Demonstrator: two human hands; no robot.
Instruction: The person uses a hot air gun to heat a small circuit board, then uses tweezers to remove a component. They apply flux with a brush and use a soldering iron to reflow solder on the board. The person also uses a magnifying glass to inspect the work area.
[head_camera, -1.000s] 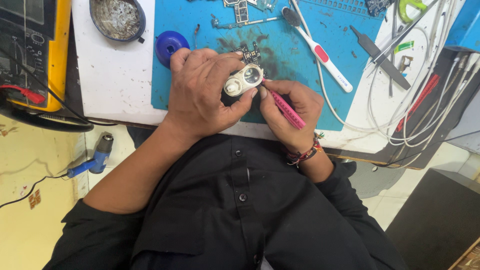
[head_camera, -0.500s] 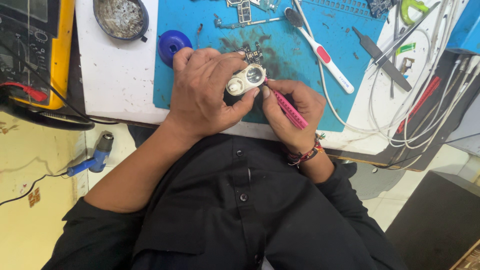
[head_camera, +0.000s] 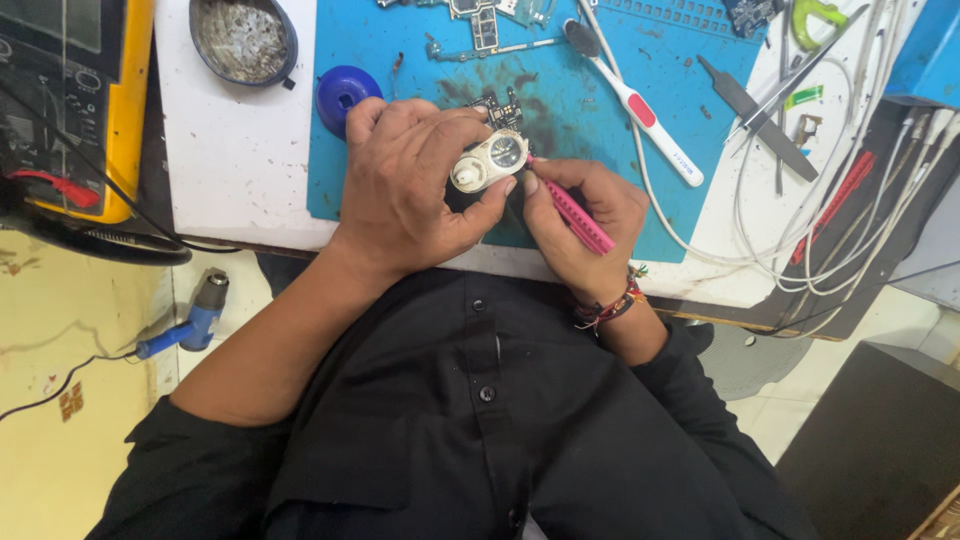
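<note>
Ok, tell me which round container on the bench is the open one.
The dark bowl on the white benchtop, showing greyish bits inside; the blue round one beside it is smaller and capped.

Yellow multimeter (head_camera: 95, 100) far left; round tin (head_camera: 243, 40), blue cap (head_camera: 343, 93), toothbrush (head_camera: 640, 105) on blue mat (head_camera: 690, 215).

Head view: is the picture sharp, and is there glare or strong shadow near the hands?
Head view: sharp at the left hand, right hand and loupe; light even, shadows soft; faint shine on the loupe lens, no strong glare; edges look slightly bent by the wide lens.
</note>
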